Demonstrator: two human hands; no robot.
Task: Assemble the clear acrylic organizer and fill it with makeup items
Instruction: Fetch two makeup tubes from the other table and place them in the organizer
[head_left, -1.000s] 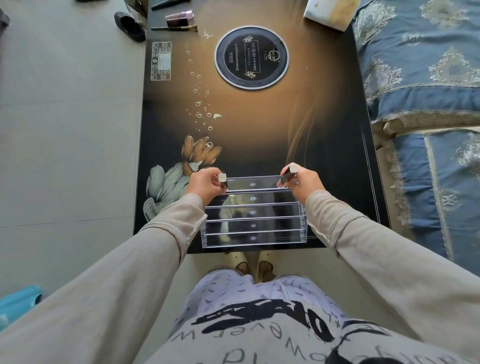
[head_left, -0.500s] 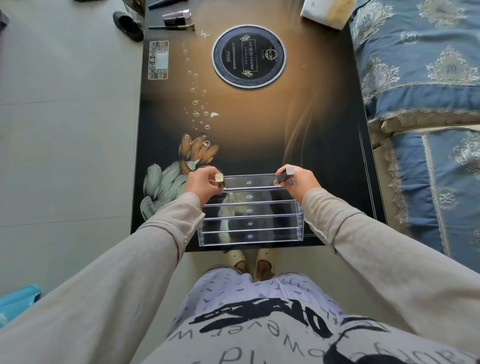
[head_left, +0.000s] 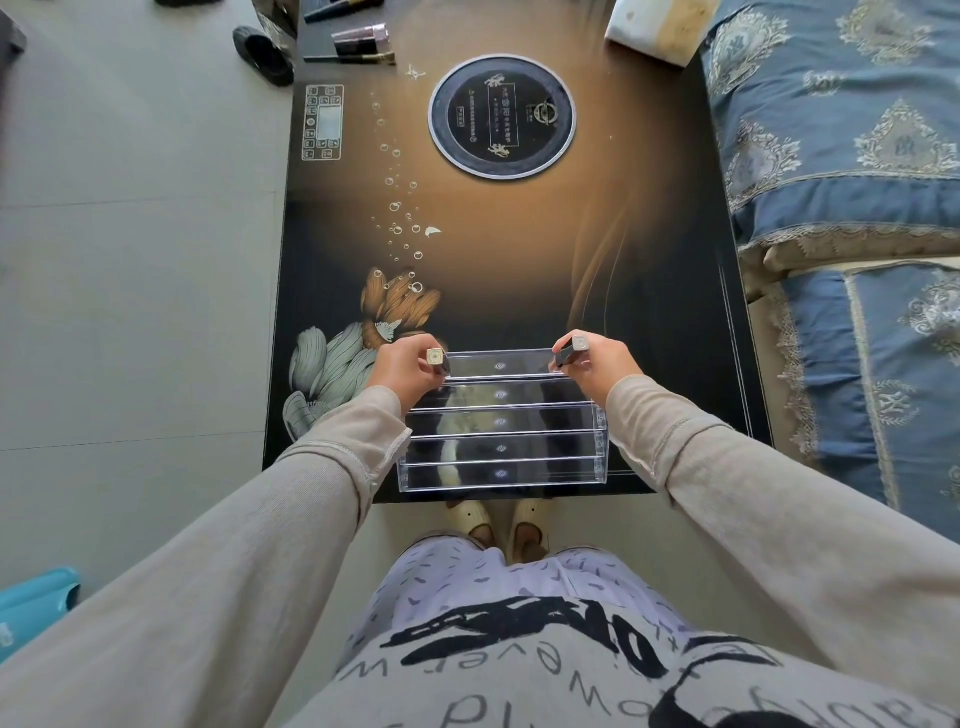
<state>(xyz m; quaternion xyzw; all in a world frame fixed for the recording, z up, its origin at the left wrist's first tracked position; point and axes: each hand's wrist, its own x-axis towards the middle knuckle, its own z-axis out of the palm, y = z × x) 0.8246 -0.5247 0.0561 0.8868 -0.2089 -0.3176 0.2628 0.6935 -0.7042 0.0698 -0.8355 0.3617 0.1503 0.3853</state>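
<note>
Clear organizer (head_left: 501, 447) at near edge of dark table (head_left: 519, 249), person's L hand (head_left: 408, 370) gripping a lipstick (head_left: 438, 360) over back tier's left end, R hand (head_left: 597, 361) gripping second lipstick (head_left: 569, 353) over its right end, hands well apart, more makeup (head_left: 361, 41) at far corner

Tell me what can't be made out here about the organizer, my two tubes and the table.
Head view:
Bodies of the dark gold-capped tube and dark silver-capped tube: hidden inside left hand and right hand.
Left ends of the clear acrylic tiered organizer: behind the beige sleeve.
Far pink-capped makeup items: too small to identify.
The white box: cut off by the top edge.
</note>
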